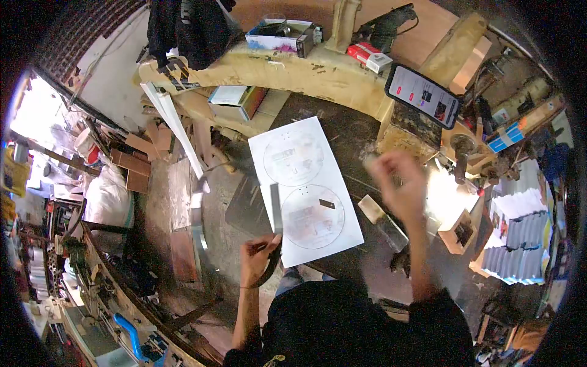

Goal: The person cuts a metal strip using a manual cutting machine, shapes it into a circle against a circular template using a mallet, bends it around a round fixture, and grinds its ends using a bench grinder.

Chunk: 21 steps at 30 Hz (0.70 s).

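Note:
My left hand (259,255) is closed on a dark, narrow flat strip (276,208). The strip's upper end lies over the left edge of a white paper sheet (354,234), and a curved dark length of it shows below the fingers. Two large printed circles with faint drawings fill the sheet. On the lower circle rests a small dark flat piece (327,203) with an angled end. My right hand (400,183) is raised right of the sheet, its fingers curled and smeared by motion; whether anything is in them is unclear. Below it lies a wood-ended, clear-looking block (384,224).
A phone (423,96) with a lit screen leans at the back right, near a red and white box (369,57). A small wooden box (458,231) stands at right beside stacked papers (516,226). A curved beige beam (293,76) borders the far side.

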Tool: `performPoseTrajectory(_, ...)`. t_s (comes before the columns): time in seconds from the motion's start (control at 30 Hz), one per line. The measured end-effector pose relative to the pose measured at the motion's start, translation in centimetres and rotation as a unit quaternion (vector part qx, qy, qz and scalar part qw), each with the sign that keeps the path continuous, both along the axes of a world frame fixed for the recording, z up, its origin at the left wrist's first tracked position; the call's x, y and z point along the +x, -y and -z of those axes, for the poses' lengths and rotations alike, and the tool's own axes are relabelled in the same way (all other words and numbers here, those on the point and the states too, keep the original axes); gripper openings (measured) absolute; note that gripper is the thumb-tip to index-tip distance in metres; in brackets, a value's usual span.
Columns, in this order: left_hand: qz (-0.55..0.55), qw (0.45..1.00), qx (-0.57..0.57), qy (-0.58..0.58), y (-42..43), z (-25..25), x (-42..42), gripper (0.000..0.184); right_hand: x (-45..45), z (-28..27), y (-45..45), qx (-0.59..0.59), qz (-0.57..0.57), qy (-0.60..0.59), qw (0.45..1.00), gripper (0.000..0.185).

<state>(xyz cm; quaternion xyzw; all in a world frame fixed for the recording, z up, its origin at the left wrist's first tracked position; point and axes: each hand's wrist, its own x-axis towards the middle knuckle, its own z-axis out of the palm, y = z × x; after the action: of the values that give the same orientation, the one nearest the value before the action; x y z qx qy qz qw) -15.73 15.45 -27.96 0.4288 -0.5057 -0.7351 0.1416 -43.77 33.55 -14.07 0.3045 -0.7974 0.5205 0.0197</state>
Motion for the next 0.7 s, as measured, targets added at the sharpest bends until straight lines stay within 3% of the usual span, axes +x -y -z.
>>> performPoseTrajectory(0.03,0.017,0.996,-0.078,0.043,-0.2,-0.4,0.7,0.016,-1.9,-1.2,-0.2,0.000,0.057,-0.097,0.994,0.022)
performPoseTrajectory(0.07,0.017,0.996,-0.078,0.043,-0.5,-0.2,1.7,0.016,-3.9,-2.3,-0.5,0.000,0.112,-0.193,0.975,0.025)
performPoseTrajectory(0.13,0.007,0.998,-0.052,0.034,-1.2,0.4,3.6,0.016,-8.6,-4.4,-0.9,0.030,0.074,-0.422,0.903,0.035)
performPoseTrajectory(0.2,0.026,0.995,-0.084,0.053,-2.1,-0.4,4.2,0.017,-10.3,-4.6,-0.9,0.061,0.057,-0.415,0.906,0.039)
performPoseTrajectory(0.27,-0.006,0.997,-0.017,0.077,-3.1,-0.7,4.5,0.019,-10.8,-4.5,-0.8,0.094,0.038,-0.407,0.908,0.044)
performPoseTrajectory(0.33,0.004,0.996,-0.056,0.069,-3.7,-0.7,4.9,0.023,-10.9,-4.1,-0.5,0.139,0.049,-0.414,0.898,0.050)
performPoseTrajectory(0.43,-0.056,0.994,0.004,0.096,-4.5,-2.6,5.1,0.028,-10.8,-4.0,-0.4,0.155,0.067,-0.396,0.903,0.051)
performPoseTrajectory(0.7,-0.080,0.994,-0.002,0.079,-4.6,-1.5,6.2,0.029,-11.2,-3.3,-0.3,0.168,0.067,-0.425,0.887,0.049)
